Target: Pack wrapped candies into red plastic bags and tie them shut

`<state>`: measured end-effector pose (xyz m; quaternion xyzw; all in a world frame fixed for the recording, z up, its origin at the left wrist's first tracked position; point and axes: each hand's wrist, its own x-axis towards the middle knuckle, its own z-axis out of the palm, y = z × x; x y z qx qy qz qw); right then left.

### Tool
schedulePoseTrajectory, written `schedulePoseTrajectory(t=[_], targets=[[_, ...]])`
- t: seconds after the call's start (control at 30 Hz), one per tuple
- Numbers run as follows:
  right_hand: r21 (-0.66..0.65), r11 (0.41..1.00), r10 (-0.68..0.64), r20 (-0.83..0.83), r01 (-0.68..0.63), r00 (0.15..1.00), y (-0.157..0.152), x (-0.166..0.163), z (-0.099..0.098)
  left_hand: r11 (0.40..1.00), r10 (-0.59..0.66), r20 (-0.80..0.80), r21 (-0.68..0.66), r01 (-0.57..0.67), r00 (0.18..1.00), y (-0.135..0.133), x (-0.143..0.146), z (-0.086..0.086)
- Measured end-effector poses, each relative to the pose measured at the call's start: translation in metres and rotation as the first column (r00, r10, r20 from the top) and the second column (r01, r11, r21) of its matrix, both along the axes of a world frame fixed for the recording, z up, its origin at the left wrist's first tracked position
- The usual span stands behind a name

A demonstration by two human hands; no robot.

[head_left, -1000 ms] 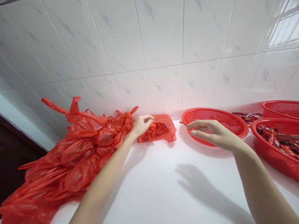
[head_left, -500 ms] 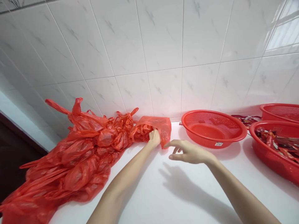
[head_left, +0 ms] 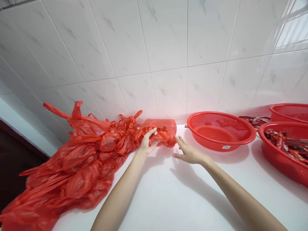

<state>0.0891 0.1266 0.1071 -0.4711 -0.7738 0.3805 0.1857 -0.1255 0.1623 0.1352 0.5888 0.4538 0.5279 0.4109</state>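
Observation:
Near the wall, my left hand point(head_left: 148, 141) is closed on a crumpled red plastic bag point(head_left: 165, 137), thumb above and fingers below. That bunched bag sticks out at the mouth of a larger, flatter red plastic bag point(head_left: 160, 123) lying against the wall. My right hand point(head_left: 189, 152) is open with fingers spread, holding nothing. Its fingertips are close to the right end of the crumpled bag; whether they touch it I cannot tell.
A long heap of filled, knotted red plastic bags point(head_left: 84, 160) covers the left side of the white table point(head_left: 154, 199). On the right stand a red colander point(head_left: 221, 144), another red basket point(head_left: 284, 163) with small red wrapped packets point(head_left: 284, 146), and one more basket point(head_left: 288, 109) behind.
My left hand has come out of the larger bag, moving left and toward me with crumpled red plastic. My right hand has shifted slightly left, its fingers spreading.

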Motion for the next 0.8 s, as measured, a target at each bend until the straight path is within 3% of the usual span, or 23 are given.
schedulePoseTrajectory(t=[0.13, 0.3, 0.47, 0.57, 0.7, 0.8], targets=[[0.070, 0.997, -0.019, -0.116, 0.027, 0.993, -0.002, 0.001, 0.009, 0.979, -0.180, 0.339, -0.031, 0.202, 0.923, -0.022, -0.009, 0.016], [0.208, 0.978, 0.069, -0.316, -0.002, 0.946, -0.016, 0.002, 0.032, 0.958, -0.283, 0.188, 0.006, 0.287, 0.941, -0.034, -0.020, 0.027], [0.097, 0.991, 0.134, -0.547, -0.096, 0.827, -0.028, 0.011, 0.052, 0.877, -0.476, 0.142, 0.006, 0.480, 0.868, -0.040, -0.022, 0.034], [0.058, 0.995, 0.096, -0.637, -0.077, 0.765, -0.030, 0.016, 0.059, 0.879, -0.475, 0.093, 0.020, 0.476, 0.875, -0.044, -0.018, 0.039], [0.055, 0.996, -0.021, -0.569, 0.064, 0.822, -0.030, 0.014, 0.061, 0.884, -0.465, 0.023, 0.063, 0.463, 0.885, -0.048, -0.014, 0.043], [0.041, 0.997, -0.034, -0.505, 0.063, 0.862, -0.029, 0.009, 0.058, 0.859, -0.499, -0.083, 0.083, 0.505, 0.863, -0.052, -0.012, 0.046]])
